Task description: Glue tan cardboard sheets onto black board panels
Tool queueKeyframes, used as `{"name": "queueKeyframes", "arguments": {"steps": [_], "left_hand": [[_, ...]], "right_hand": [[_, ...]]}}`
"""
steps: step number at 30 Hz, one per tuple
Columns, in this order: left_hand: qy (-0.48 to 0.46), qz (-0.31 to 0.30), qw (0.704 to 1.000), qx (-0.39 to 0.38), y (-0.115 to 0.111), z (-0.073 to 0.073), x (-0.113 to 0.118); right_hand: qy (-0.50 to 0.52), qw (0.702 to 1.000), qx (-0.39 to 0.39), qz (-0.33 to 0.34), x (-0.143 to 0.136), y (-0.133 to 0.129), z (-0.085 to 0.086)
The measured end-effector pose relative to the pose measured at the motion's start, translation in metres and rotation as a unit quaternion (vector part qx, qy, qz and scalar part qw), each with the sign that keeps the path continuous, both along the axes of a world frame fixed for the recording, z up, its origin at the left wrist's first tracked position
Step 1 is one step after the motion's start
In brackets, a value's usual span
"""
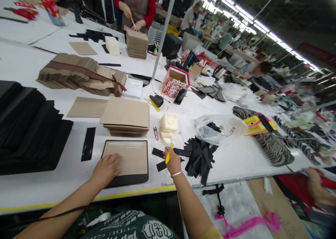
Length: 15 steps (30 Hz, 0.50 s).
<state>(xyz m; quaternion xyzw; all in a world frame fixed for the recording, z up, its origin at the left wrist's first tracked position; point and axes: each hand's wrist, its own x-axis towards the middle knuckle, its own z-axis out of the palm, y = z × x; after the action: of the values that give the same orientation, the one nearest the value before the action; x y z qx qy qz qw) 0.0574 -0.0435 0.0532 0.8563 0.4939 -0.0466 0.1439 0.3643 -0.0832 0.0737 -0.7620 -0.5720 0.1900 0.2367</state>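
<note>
My left hand (108, 168) lies flat, fingers spread, on a beige board (133, 160) that rests on a larger black sheet (128, 180). In my right hand (173, 162) is a yellow-handled brush (168, 155), its tip reaching toward a cream-coloured glue container (168, 127). Beside that container lies a pair of pink thread snips (156, 133). Short black strips (161, 166) sit just left of my right hand, and a heap of black strips (201, 160) is to its right. Behind the black sheet stands a stack of beige boards (126, 114).
A tall pile of black sheets (28, 130) stands at the left. Farther back are a tied bundle of boards (78, 74), a metal pole (164, 32) and a patterned box (174, 83). A plastic bag (220, 128) lies right. Across the table, a person in red sleeves holds a brush.
</note>
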Motion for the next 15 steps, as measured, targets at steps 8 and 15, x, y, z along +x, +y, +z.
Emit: {"name": "queueKeyframes", "arguments": {"steps": [8,15], "left_hand": [[0.025,0.013,1.000,-0.009,-0.002,0.001,0.007],[0.049,0.006,0.998,-0.024,0.001,0.018,0.015]], "right_hand": [[-0.279,0.951,0.039,0.128,0.005,-0.011,-0.098],[-0.276,0.947,0.062,0.155,0.009,-0.011,-0.095]]}}
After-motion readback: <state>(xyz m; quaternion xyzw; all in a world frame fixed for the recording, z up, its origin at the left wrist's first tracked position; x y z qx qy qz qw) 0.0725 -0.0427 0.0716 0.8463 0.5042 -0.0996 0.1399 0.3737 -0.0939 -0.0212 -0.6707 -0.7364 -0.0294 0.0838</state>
